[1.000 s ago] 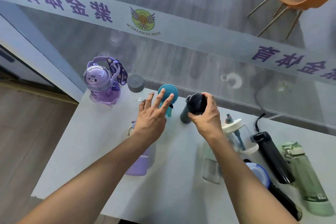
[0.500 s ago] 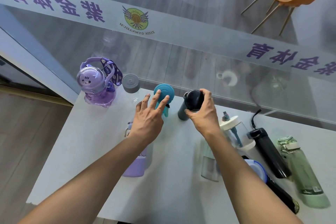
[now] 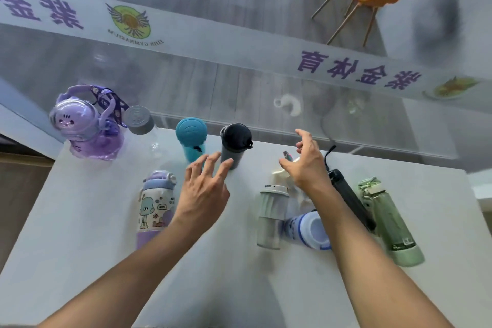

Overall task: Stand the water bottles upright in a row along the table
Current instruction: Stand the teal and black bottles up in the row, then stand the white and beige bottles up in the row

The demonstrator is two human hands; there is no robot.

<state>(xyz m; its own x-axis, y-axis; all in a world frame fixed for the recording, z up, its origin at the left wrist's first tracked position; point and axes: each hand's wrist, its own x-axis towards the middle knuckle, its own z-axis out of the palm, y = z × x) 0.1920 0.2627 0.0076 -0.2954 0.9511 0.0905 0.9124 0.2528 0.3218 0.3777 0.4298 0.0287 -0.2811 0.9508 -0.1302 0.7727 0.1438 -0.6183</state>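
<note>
Head view: four bottles stand upright in a row along the far edge of the white table (image 3: 80, 234). From the left these are a purple cartoon-lidded bottle (image 3: 87, 125) with a strap, a clear bottle with a grey cap (image 3: 139, 121), a teal bottle (image 3: 191, 137) and a dark grey bottle (image 3: 234, 145) with a black lid. All four have their lids on; whether they hold any liquid cannot be told.

Nearer the camera, a lilac printed bottle (image 3: 154, 208) lies on its side, long axis running towards the far edge, cap away from the camera. A frosted white-capped bottle (image 3: 271, 217) lies the same way. Beside it, a blue-and-white bottle (image 3: 308, 229) lies tilted, partly hidden by the right forearm. A black bottle (image 3: 351, 200) and a green bottle (image 3: 391, 224) lie side by side at the right, caps towards the far edge.

The left hand (image 3: 205, 194) is spread wide, holding nothing, its fingertips just beside the dark grey bottle's base. The right hand (image 3: 306, 162) is loosely curled and empty, above the lying bottles.
</note>
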